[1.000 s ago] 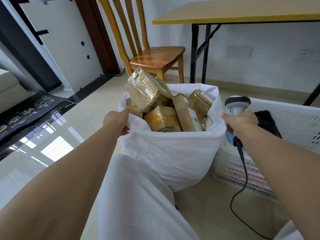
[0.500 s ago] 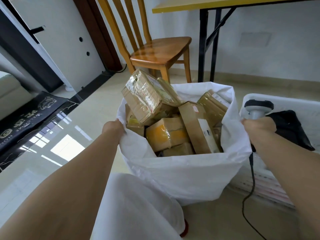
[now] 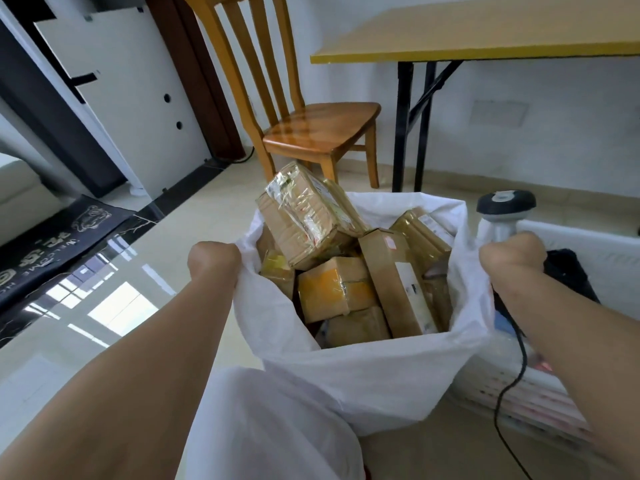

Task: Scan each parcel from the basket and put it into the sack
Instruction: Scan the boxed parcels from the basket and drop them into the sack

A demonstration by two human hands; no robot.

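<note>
Looking down through the head camera, we see both forearms reaching out to a white woven sack (image 3: 363, 372) that stands open on the tiled floor at the centre of the view. Our left hand (image 3: 213, 259) grips the sack's rim at its 9 o'clock side, fingers curled into the fabric and hidden from us behind the knuckles. Our right hand (image 3: 507, 252) is curled round the grey handle of a barcode scanner (image 3: 504, 206), whose head points up above the fist; this hand sits against the sack's rim at 3 o'clock, but whether it also pinches the fabric we cannot tell. A black cable (image 3: 512, 379) runs down from the scanner toward 5 o'clock.

The sack is filled with cardboard parcels. A large tape-wrapped parcel (image 3: 304, 213) lies tilted on top at 11 o'clock, sticking out above the rim. A long brown box with a white label (image 3: 394, 282) leans on edge at the middle, a yellow-taped parcel (image 3: 334, 287) lies just beside it at its 9 o'clock, and another taped parcel (image 3: 420, 230) rests against the far rim at 2 o'clock.

The white plastic basket (image 3: 585, 244) stands just beside the sack at 3 o'clock, with something black (image 3: 568, 275) inside it. At 12 o'clock stands a wooden chair (image 3: 311, 123), at 1 o'clock a yellow-edged table (image 3: 485, 39), and at 9 o'clock a dark welcome mat (image 3: 52, 244).
</note>
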